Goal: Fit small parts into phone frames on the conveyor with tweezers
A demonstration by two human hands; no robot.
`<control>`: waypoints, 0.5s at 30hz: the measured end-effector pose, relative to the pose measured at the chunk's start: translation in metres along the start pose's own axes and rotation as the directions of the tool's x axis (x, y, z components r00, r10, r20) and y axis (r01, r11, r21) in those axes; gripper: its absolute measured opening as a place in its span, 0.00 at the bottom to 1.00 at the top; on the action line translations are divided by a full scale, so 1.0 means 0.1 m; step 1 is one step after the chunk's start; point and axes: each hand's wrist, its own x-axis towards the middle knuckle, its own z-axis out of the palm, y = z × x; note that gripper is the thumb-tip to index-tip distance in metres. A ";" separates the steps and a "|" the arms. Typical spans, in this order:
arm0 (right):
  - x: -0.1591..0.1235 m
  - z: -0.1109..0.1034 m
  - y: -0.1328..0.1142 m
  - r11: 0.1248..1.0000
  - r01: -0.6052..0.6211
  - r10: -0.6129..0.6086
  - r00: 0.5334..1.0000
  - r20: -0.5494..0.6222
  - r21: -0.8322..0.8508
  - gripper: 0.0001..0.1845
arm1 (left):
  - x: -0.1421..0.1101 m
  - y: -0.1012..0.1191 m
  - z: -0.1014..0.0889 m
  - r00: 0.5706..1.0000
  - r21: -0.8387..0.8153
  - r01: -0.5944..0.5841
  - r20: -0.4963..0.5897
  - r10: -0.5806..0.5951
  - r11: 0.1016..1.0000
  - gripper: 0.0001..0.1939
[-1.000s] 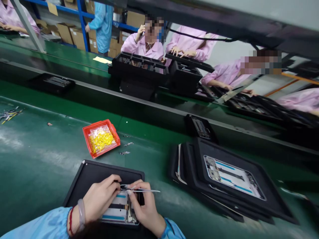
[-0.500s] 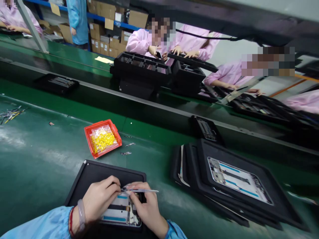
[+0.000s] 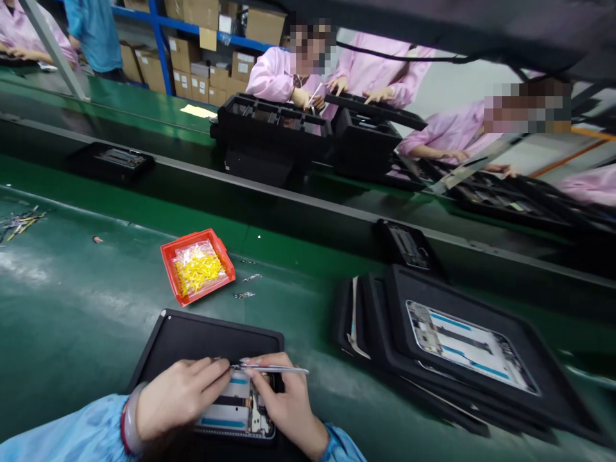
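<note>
A phone frame (image 3: pixel 224 412) with blue strips lies in a black foam tray (image 3: pixel 206 330) in front of me. My right hand (image 3: pixel 286 401) pinches slim silver tweezers (image 3: pixel 283 369), their tips pointing left above the phone's upper edge. Meeting those tips, my left hand (image 3: pixel 185 394) has its fingers pressed together over the phone's left part. Whatever sits between the left fingertips is too small and covered to make out. Both hands hide much of the phone.
Beyond the tray stands a red bin (image 3: pixel 166 256) of yellow strips, with small dark parts (image 3: pixel 244 295) beside it. Stacked foam trays (image 3: pixel 520 346) with a phone frame are at right. Co-workers in pink sit across the conveyor (image 3: pixel 327 204), behind black boxes (image 3: pixel 274 122).
My left hand has flattened and shifted slightly lower, its fingers stretching toward the tweezer tips. The right hand and tweezers stay nearly in place. The distant person in blue has moved left.
</note>
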 end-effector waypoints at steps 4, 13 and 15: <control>-0.02 0.01 0.01 1.000 -0.009 0.009 1.000 0.000 0.020 0.01 | 0.00 0.05 0.01 0.994 0.074 -0.017 0.110 0.009 0.997 0.16; -0.03 -0.01 0.02 0.998 -0.012 0.013 1.000 -0.019 0.065 0.03 | 0.03 0.11 0.03 0.991 0.112 -0.064 0.121 0.051 0.992 0.16; -0.03 -0.01 0.02 0.998 -0.012 0.012 1.000 -0.012 0.069 0.03 | 0.04 0.09 0.01 0.989 0.088 -0.051 0.142 0.038 0.995 0.16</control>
